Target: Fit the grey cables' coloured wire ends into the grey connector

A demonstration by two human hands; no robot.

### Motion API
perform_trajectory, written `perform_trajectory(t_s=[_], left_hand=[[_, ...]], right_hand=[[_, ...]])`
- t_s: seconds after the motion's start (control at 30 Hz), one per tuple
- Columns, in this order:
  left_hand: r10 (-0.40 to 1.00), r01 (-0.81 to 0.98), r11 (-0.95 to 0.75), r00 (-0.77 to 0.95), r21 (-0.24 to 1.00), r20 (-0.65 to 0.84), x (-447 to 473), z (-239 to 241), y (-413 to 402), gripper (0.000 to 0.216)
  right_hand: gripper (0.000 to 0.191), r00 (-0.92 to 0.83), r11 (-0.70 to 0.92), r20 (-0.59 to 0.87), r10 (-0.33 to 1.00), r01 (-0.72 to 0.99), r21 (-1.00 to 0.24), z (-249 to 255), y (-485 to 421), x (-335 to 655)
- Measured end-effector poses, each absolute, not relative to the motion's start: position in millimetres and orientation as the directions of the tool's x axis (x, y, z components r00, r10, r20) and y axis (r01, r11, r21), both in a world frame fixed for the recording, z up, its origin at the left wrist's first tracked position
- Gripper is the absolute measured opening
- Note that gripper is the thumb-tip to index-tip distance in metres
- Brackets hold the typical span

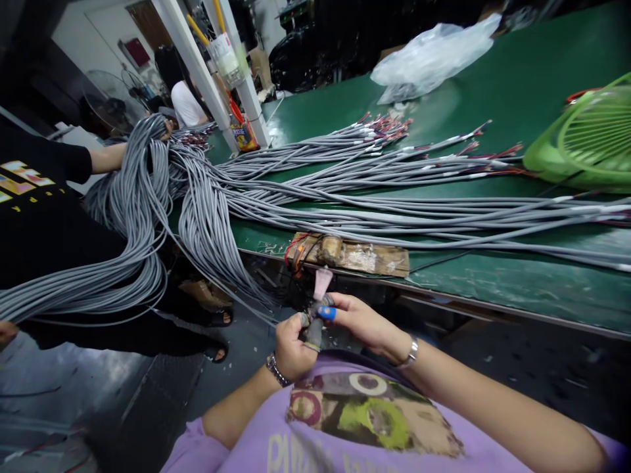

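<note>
My left hand (296, 345), with a watch at the wrist and wrapped fingertips, is closed in front of my purple shirt. A thin grey cable (251, 309) runs from the left into its grip. Right beside it my right hand (357, 320) is pinched, with blue tape on a finger and a metal band at the wrist. The fingertips of both hands meet, and what lies between them is hidden. Just beyond them a pale pink flat piece (323, 282) stands below a worn wooden block (374, 257) with wires, fixed at the table edge.
Bundles of grey cables (305, 187) with stripped ends lie along the green table (517, 276). At left a person in black (54, 217) handles a looped cable bundle (142, 177). A green fan (586, 138), a plastic bag (434, 59) and a white post (197, 59) stand around.
</note>
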State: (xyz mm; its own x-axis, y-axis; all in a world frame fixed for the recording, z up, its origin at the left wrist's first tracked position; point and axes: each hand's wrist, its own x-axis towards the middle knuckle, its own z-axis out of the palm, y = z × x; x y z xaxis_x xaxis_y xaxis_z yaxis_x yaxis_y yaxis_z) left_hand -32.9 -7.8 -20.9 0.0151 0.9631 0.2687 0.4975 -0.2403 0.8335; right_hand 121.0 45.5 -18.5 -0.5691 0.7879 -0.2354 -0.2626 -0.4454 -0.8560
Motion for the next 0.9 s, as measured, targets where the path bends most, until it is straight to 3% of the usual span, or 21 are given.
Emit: perform_trajectory(t_s=[0.13,0.2,0.27,0.33,0.53,0.7,0.9], left_hand=[[0.994,0.485,-0.108,0.074,0.868,0.082,-33,-28,-8,0.013],[0.994,0.442,-0.026,0.109,0.897,-0.025,-32,-30,-8,0.012],[0.988,0.371,0.060,0.109,0.927,-0.108,-31,-28,-8,0.014],[0.988,0.282,0.122,0.060,0.952,-0.144,-29,-23,-8,0.021],[0.988,0.136,0.139,-0.089,0.981,-0.127,-23,-13,-7,0.034],[0.990,0.117,0.141,0.010,0.983,-0.143,-24,-12,-4,0.033],[0.943,0.175,0.192,0.238,0.966,-0.230,-32,-8,-3,0.038]], right_hand=[[0.030,-0.529,-0.027,0.006,0.849,-0.054,-0.998,-15,45,124],[0.028,-0.520,0.186,0.145,0.842,0.028,-0.982,-14,45,126],[0.025,-0.521,0.264,0.200,0.830,0.049,-0.963,-15,43,129],[0.023,-0.501,0.200,0.163,0.850,0.021,-0.980,-17,41,132],[0.036,-0.502,-0.301,-0.195,0.843,-0.138,-0.944,-30,33,129],[0.037,-0.512,-0.300,-0.148,0.846,-0.227,-0.926,-30,29,120],[0.030,-0.610,-0.269,-0.104,0.785,-0.185,-0.945,-27,35,120]])
